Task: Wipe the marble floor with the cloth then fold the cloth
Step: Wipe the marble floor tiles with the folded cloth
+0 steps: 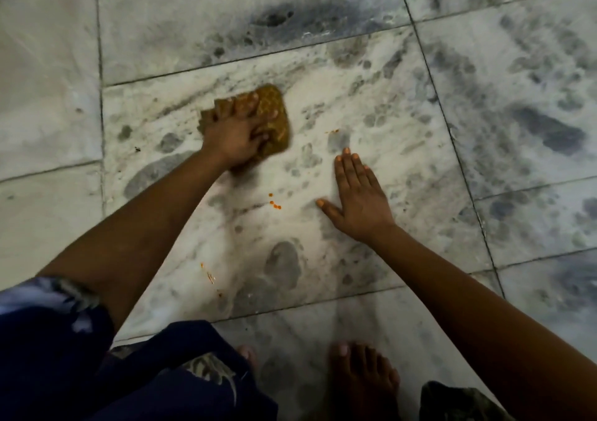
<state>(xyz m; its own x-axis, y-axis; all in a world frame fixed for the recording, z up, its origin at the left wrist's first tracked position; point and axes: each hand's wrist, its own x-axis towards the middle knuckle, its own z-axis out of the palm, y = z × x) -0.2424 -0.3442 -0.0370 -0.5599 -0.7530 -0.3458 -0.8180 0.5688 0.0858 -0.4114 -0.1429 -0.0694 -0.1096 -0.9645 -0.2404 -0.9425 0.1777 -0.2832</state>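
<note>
left hand (233, 136) on cloth (273, 120), fingers spread and bent over it, thumb curled into fabric, grip pressing cloth to floor (403, 103). cloth bunched, mustard-brown, lies on central slab toward its far left corner. right hand (358, 200) flat on same slab, fingers straight and together, thumb out, holding nothing. orange specks (275, 204) on slab between arms, more near its near edge. bare feet (361, 378) on slab nearest person.
</note>
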